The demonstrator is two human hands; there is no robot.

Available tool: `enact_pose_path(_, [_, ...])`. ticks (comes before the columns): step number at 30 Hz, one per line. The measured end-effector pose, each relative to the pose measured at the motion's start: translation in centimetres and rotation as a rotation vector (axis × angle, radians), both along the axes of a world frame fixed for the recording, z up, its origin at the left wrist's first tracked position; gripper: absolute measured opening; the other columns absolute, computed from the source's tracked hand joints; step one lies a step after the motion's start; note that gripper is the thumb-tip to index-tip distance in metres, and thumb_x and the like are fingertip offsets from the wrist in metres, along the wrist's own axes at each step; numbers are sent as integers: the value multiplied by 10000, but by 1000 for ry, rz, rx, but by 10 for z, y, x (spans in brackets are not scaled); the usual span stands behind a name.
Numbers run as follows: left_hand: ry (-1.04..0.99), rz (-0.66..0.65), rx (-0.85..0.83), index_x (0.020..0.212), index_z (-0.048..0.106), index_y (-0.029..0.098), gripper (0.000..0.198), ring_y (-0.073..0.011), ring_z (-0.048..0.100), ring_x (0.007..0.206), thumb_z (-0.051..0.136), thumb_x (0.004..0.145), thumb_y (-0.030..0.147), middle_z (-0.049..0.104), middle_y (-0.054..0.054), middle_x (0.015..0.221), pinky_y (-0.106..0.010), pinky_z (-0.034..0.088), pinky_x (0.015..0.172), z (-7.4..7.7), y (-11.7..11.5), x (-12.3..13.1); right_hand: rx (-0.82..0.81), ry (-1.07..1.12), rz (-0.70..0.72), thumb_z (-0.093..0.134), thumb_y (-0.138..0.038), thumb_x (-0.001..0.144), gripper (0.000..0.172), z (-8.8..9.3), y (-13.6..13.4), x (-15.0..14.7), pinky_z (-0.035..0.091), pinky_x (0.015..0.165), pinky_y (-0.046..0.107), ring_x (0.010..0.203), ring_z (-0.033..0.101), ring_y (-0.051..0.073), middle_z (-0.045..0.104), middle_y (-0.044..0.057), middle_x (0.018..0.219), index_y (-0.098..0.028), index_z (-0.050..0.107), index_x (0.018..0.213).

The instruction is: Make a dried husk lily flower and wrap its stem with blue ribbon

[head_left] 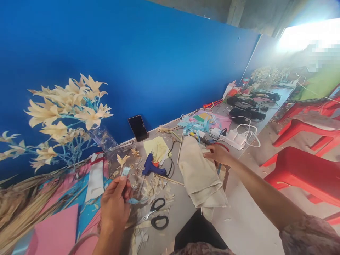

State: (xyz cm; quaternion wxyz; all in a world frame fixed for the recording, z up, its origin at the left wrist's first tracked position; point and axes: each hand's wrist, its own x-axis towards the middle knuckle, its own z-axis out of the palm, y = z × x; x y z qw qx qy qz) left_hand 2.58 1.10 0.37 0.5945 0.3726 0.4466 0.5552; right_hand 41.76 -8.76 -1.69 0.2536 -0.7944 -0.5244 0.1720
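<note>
My left hand (116, 200) pinches the stem of a small cream artificial flower (122, 160), its petals pointing up, with a bit of pale blue paper (125, 171) at its base. At the far side of a folded beige cloth (200, 173), my right hand (221, 154) has its fingers closed by a small pale piece that I cannot make out. A blue glue gun (152, 166) lies between my hands among cream scraps. Scissors with black handles (156, 214) rest open nearer to me, right of my left hand.
A bunch of cream flowers (71, 106) stands at left, above pink sheets (57, 230) and dried husks (23, 198). A phone (138, 128) leans on the blue wall (159, 63). Power strip (236, 139) and cables lie beyond my right hand; red stools (300, 173) stand at right.
</note>
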Motion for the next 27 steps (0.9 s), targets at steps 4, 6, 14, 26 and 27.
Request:
enact_pose_path(4, [25, -7, 23, 655, 631, 204, 249, -75, 355, 444, 834, 672, 348, 546, 23, 586, -234, 285, 423, -3, 1, -1, -5, -2, 7, 574, -466, 859, 311, 13, 3, -5, 382, 544, 252, 611, 585, 184, 610, -4, 617, -180, 676, 790])
enact_pose_path(6, [32, -11, 11, 664, 630, 198, 255, -70, 358, 440, 837, 667, 346, 551, 26, 580, -225, 284, 419, -5, 1, 0, -4, -47, -5, 685, -428, 784, 257, 34, 12, -4, 390, 575, 266, 647, 610, 206, 621, 17, 617, -189, 658, 695])
enact_pose_path(14, [18, -50, -13, 680, 602, 171, 353, -39, 378, 414, 873, 612, 386, 566, 58, 561, -170, 292, 396, -5, -6, 9, 462, -60, 118, 339, -507, 1018, 452, 115, 118, -77, 421, 589, 245, 667, 638, 146, 736, 43, 885, -196, 666, 988])
enact_pose_path(26, [-89, -28, -74, 688, 568, 164, 406, -21, 343, 410, 868, 639, 433, 542, 67, 554, -149, 255, 399, -11, -8, 8, 77, -251, 720, 800, -574, 694, 393, 11, 120, -161, 250, 559, 276, 664, 651, 226, 719, 48, 689, -216, 640, 678])
enact_pose_path(27, [-112, -33, -85, 693, 564, 164, 405, -21, 341, 411, 869, 643, 426, 542, 65, 557, -148, 248, 400, -11, -8, 7, 55, -287, 757, 806, -584, 681, 401, 11, 119, -164, 250, 563, 276, 695, 661, 235, 732, 51, 733, -219, 645, 726])
